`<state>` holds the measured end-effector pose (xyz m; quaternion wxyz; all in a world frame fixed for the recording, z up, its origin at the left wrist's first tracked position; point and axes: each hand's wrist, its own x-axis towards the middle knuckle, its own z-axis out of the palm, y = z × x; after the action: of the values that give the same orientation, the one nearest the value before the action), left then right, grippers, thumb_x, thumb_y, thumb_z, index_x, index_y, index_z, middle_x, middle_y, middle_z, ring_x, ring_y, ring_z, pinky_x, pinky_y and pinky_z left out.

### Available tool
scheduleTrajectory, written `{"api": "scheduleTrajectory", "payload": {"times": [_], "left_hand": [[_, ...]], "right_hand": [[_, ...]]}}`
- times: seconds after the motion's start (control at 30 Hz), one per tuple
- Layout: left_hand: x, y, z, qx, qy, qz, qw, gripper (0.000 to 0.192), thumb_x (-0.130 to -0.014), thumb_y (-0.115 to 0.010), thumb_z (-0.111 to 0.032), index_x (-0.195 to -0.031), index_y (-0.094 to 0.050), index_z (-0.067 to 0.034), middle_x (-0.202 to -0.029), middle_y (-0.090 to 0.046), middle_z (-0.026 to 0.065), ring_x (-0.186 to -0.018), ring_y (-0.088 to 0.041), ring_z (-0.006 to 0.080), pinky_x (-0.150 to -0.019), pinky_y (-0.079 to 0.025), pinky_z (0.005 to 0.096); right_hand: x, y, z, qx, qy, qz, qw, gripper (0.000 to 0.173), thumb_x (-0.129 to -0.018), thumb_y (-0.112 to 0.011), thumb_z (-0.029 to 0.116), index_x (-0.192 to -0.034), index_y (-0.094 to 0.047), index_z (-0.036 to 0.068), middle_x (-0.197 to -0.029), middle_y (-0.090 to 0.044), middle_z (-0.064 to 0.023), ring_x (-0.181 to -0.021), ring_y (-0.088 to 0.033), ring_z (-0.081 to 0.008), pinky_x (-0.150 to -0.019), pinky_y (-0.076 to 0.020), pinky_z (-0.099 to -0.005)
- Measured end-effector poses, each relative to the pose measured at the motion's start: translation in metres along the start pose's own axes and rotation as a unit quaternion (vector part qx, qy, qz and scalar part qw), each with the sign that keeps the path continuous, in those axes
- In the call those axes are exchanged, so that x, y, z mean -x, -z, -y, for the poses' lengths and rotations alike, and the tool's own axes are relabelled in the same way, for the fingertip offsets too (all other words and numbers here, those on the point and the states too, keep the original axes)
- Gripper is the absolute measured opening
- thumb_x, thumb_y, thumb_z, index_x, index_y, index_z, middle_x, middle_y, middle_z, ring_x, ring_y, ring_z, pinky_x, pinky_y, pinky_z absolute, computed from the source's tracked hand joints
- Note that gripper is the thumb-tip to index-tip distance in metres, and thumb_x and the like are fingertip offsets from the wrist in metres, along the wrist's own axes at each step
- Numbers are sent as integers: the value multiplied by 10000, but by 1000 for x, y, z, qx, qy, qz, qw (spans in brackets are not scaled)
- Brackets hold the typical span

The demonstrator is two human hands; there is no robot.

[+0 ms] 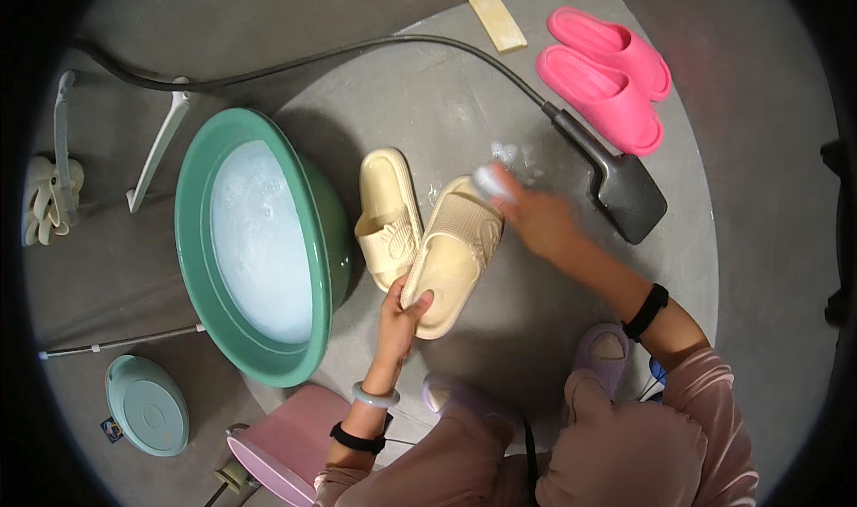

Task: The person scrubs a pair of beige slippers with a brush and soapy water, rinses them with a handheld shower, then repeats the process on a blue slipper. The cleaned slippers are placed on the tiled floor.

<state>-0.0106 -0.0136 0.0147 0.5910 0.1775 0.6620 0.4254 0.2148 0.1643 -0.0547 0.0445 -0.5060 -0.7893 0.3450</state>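
Observation:
My left hand [400, 323] grips the heel end of a cream slide sandal [447, 266], thumb on the footbed. The sandal is lifted at a slant, its toe end pointing away from me. At that toe end, my right hand [539, 219] holds a small white object [491, 183], too blurred to identify. The matching cream slide [387, 206] lies just left of the held one, partly covered by it. Further left stands a green plastic basin [320, 239] with whitish sudsy water [261, 239]. White foam [509, 152] spots the grey surface beyond my right hand.
A black-handled flat tool [629, 199] with a black hose [415, 38] lies to the right. Pink slides [602, 85] and a pale yellow bar [499, 22] lie at the far side. A pink bucket [301, 433] and a pale teal tub [148, 410] are at lower left.

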Motion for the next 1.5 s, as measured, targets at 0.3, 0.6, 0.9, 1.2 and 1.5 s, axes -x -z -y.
{"api": "scheduleTrajectory", "payload": {"times": [0.3, 0.6, 0.9, 1.2, 1.5], "left_hand": [[3, -6, -9, 66, 9, 6, 998, 532, -906, -627, 38, -1410, -458, 52, -1281, -601, 119, -1104, -601, 177, -965, -471, 293], [16, -40, -44, 191, 122, -17, 974, 490, -891, -636, -77, -1323, -442, 49, -1165, -617, 150, -1005, -651, 220, -857, -561, 339], [-6, -70, -31, 21, -51, -50, 997, 669, -861, -597, 13, -1470, -319, -14, -1305, -541, 178, -1126, -602, 230, -924, -500, 315], [-17, -67, -24, -160, -183, 14, 970, 867, -799, -612, 75, -1552, -191, -17, -1489, -404, 134, -1352, -405, 221, -1104, -338, 326], [4, -96, -18, -260, -196, 49, 944, 868, -797, -547, 94, -1564, -169, -54, -1477, -440, 218, -1362, -441, 298, -1085, -350, 321]], "right_hand": [[-36, -16, -1, 135, 104, -108, 979, 550, -929, -536, 549, -1379, -434, 249, -692, -673, -133, -634, -686, -345, -574, -553, -463], [-9, 47, 17, -647, -142, 57, 747, 433, -922, -619, 273, -1257, -474, 39, -914, -624, -141, -749, -653, -203, -681, -526, -341], [96, 46, 63, -152, 43, 27, 987, 603, -993, -504, 220, -1531, -234, 189, -1039, -640, -291, -813, -637, -472, -732, -513, -524], [69, 25, 71, -134, -60, 60, 987, 589, -996, -466, 265, -1527, -220, 196, -810, -658, -282, -755, -631, -499, -705, -507, -574], [36, 7, 44, -84, 22, 1, 996, 636, -970, -514, 188, -1528, -210, 160, -823, -663, -281, -720, -637, -488, -688, -511, -571]]}}
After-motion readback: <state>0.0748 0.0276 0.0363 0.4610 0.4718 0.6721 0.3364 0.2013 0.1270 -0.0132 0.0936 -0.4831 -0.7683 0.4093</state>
